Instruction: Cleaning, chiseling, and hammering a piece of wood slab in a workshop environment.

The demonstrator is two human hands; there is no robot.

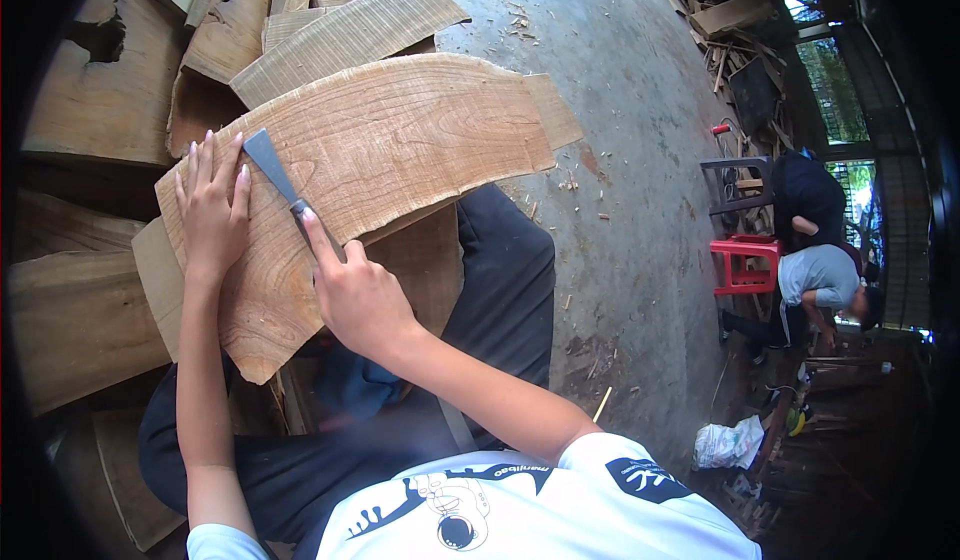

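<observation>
A broad, curved wooden slab [400,125] with a rough, bark-like edge lies tilted in front of me, above my lap. My left hand [213,205] rests flat on its left end, fingers stretched out and close together. In my right hand [360,295] is a scraper [270,165], its flared metal blade touching the slab just right of my left fingertips. My right index finger lies along the scraper's dark handle, and the other fingers curl round it. Another board [552,120] shows from beneath the slab's right end.
Several thick wood pieces [95,100] are stacked at the left. Wood chips lie on the concrete floor [620,190]. At the right are a red plastic stool [745,265], a bent-over person in a grey shirt [815,275], a second person in dark clothes [808,195] and a white bag [727,445].
</observation>
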